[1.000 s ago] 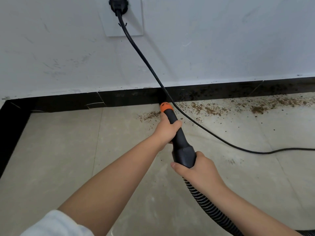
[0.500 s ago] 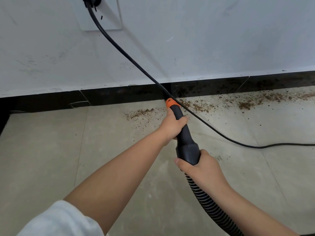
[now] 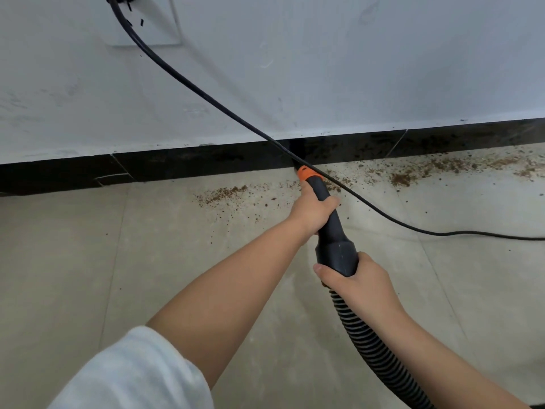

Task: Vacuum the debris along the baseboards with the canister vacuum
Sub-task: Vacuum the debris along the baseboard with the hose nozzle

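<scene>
Fingers of our left hand and right hand wrap the nozzle, its tip at the baseboard; we should sweep slowly rightward through the debris, under the cord.

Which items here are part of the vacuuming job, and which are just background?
In use: nozzle, hose, left hand, right hand, debris, baseboard, power cord.

Background: wall outlet, wall, floor tiles.

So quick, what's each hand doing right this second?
Left hand: closed around the vacuum nozzle, just behind its orange tip.
Right hand: closed around the nozzle's wide rear end, where the ribbed hose joins.
</scene>
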A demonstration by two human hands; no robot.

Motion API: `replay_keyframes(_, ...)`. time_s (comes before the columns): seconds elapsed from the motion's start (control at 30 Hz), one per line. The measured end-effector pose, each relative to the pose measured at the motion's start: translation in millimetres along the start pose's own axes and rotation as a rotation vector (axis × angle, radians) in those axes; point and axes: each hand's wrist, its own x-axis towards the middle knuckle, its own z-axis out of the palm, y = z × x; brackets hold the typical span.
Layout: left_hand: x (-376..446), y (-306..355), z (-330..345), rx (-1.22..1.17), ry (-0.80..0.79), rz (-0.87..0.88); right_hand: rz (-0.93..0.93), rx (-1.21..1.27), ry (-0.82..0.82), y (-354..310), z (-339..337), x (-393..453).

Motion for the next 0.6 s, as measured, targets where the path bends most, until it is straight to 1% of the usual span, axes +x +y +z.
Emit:
replay_keyframes(0.13,-4,-7,-16,-0.083,0.071,-0.005,-0.05,-0.038,-0.051,-9,6,-1)
replay_keyframes(0.6,-29,-43,-108,-0.134,0.318,-0.081,-0.192,-0.148,-0.242,-60,61,-14)
